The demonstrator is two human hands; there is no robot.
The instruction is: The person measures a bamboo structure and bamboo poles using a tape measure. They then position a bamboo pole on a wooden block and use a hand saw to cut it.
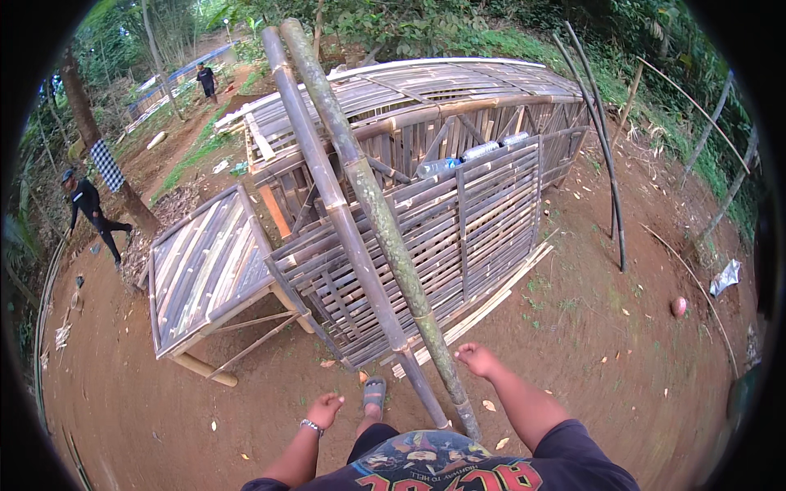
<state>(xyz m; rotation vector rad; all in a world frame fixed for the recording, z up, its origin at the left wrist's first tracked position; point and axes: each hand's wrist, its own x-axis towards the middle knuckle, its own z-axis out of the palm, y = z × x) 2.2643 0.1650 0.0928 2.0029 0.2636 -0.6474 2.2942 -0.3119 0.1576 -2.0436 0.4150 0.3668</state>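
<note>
My left hand (324, 411), a chain bracelet at its wrist, hangs with loosely curled fingers above the dirt near my sandalled foot (374, 396). Nothing shows in it. Just right of the bamboo poles is my right hand (478, 359), its fingers bent and the thumb a little apart, empty. It does not visibly grip the mottled green bamboo pole (385, 221). Beside that runs a browner bamboo pole (327, 188). Both slope from close to my body up across a slatted bamboo panel (426, 237) and past the edge of a long bamboo frame (491, 102).
A slatted bamboo table (211, 262) stands at left. Plastic bottles (481, 150) rest along the panel's top. Split bamboo strips (491, 303) lie below it. Two dark poles (602, 139) lean at right, near a reddish ball (678, 306). One person (92, 209) walks at left; another (206, 79) is farther back.
</note>
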